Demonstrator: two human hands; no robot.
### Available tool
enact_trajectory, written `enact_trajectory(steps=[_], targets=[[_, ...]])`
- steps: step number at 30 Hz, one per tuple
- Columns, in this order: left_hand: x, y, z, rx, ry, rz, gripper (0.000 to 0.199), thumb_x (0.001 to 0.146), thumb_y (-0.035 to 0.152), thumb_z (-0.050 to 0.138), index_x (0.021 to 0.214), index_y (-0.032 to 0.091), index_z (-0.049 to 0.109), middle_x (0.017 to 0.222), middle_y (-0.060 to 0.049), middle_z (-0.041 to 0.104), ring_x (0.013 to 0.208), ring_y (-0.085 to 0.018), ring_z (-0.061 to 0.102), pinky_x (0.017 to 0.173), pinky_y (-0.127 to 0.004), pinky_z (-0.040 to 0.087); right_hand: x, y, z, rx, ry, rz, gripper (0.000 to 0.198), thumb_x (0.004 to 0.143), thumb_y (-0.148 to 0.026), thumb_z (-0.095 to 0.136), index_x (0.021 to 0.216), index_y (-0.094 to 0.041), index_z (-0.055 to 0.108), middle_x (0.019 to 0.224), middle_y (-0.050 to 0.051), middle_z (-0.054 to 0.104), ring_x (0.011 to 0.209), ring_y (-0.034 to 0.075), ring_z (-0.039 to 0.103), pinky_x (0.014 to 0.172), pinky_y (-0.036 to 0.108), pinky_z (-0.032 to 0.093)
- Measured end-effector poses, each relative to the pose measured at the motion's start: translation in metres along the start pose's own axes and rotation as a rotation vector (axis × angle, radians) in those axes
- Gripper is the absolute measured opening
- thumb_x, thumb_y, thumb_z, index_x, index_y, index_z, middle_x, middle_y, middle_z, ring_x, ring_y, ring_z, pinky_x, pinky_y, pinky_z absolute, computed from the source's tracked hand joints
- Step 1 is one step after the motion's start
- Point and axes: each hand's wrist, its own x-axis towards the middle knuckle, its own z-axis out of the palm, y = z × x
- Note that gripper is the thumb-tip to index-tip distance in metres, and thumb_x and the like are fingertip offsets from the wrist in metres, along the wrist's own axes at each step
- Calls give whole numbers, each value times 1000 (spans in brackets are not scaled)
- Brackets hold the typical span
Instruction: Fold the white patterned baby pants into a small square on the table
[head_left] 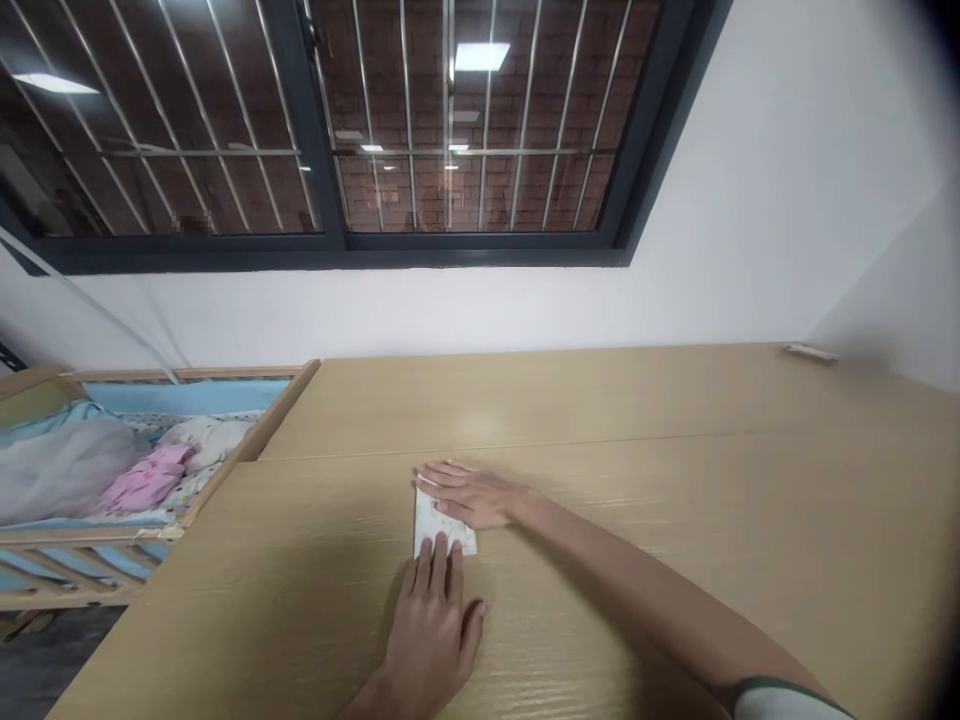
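Two bare hands, palms down, fingers extended, gripping nothing: left hand with fingertips at near edge of one white sheet, right hand flat across its far part; sheet rectangular, paper-like, marks too blurred to read, lying on surface, pale wood-grain, one seam; one thin pale strip near far right corner; one slatted wooden cot at left, crumpled pink cloth inside; one dark-framed window beyond

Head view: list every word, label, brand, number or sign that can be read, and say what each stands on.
No readable text.
White piece under the right hand and left fingertips: faint marks, too small and blurred to read.
Crib bedding: small printed pattern, too blurred to make out.
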Motion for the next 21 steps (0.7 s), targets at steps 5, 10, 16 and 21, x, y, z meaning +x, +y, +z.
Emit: enact_trajectory(steps=[5, 10, 16, 21], targets=[[2, -1, -2, -59, 0, -31, 59, 93, 38, 48, 144, 9, 44, 145, -21, 50, 131, -39, 49, 98, -52, 47, 7, 26, -10, -49, 18, 64, 55, 103, -45, 41, 155, -27, 33, 161, 4, 28, 150, 22, 22, 126, 43, 10], [17, -36, -16, -291, -31, -155, 31, 99, 35, 42, 120, 21, 60, 117, -11, 67, 111, -27, 61, 95, -43, 47, 3, 23, -10, -84, 126, 226, 62, 103, -52, 33, 157, -20, 31, 163, 10, 24, 151, 24, 20, 124, 45, 11], [31, -80, -11, -192, -82, -457, 31, 98, 44, 42, 85, 21, 57, 91, -9, 65, 91, -27, 60, 87, -41, 43, -6, 10, 1, -30, 503, 327, 40, 96, -38, 54, 130, -17, 58, 116, 12, 62, 111, 24, 56, 100, 42, 43], [41, -79, 0, -234, -224, -468, 34, 97, 46, 45, 78, 19, 55, 86, -9, 64, 89, -27, 60, 83, -37, 40, -11, 7, 18, 95, 480, 377, 29, 84, -33, 70, 105, -15, 64, 93, 5, 58, 85, 18, 56, 79, 31, 47]])
